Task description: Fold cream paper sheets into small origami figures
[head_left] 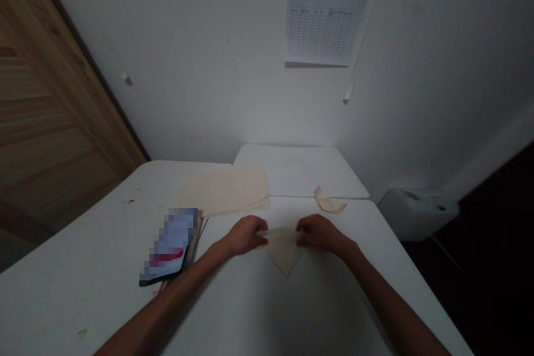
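Between my hands is a thin, off-white sheet of paper (284, 250), folded so that its lower end forms a point toward me. My left hand (247, 235) pinches its left corner, and my right hand (319, 232) pinches the right corner. Both hands are just above or on the white table, and I cannot tell whether the paper touches it. Beyond my right hand lies a small folded paper piece (329, 203), shaped like a boat. A stack of flat cream paper sheets (227, 189) lies beyond my left hand.
A phone (173, 247) with a lit, blurred screen is propped at a tilt left of my left forearm. The white table (100, 267) has seams between its sections. A printed chart (323, 30) hangs on the wall. A white plastic container (411, 214) stands right of the table.
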### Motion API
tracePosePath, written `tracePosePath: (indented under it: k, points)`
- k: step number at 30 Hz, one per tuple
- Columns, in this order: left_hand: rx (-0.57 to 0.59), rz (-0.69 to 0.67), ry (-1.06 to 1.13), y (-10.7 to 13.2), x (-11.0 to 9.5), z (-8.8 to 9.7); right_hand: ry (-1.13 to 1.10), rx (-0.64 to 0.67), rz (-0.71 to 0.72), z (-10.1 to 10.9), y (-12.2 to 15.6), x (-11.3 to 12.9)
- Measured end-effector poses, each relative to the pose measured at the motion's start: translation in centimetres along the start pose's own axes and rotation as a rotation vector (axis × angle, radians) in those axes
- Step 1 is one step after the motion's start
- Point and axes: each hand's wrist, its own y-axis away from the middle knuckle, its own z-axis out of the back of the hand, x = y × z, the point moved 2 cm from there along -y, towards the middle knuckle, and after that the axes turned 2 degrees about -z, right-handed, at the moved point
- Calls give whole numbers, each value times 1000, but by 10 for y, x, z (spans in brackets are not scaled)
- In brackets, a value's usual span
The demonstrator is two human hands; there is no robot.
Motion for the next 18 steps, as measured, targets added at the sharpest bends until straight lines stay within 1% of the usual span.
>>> tracePosePath:
  k: [2,5,9,12,14,18]
  points:
    - [-61,0,10,3,0,-1,-9,0,-4,1,1,1]
    - [-167,-27,31,8,0,-6,-14,-36,-7,0,5,0]
    - [-199,-83,87,11,1,-12,-39,-79,9,-1,8,-3]
    - [-242,-130,155,10,0,-8,-47,-126,35,2,10,-3]
    - [-317,-168,194,9,-3,-1,-61,-231,102,9,10,-1]
    - [-489,-264,207,8,-11,21,-62,-520,316,29,15,7]
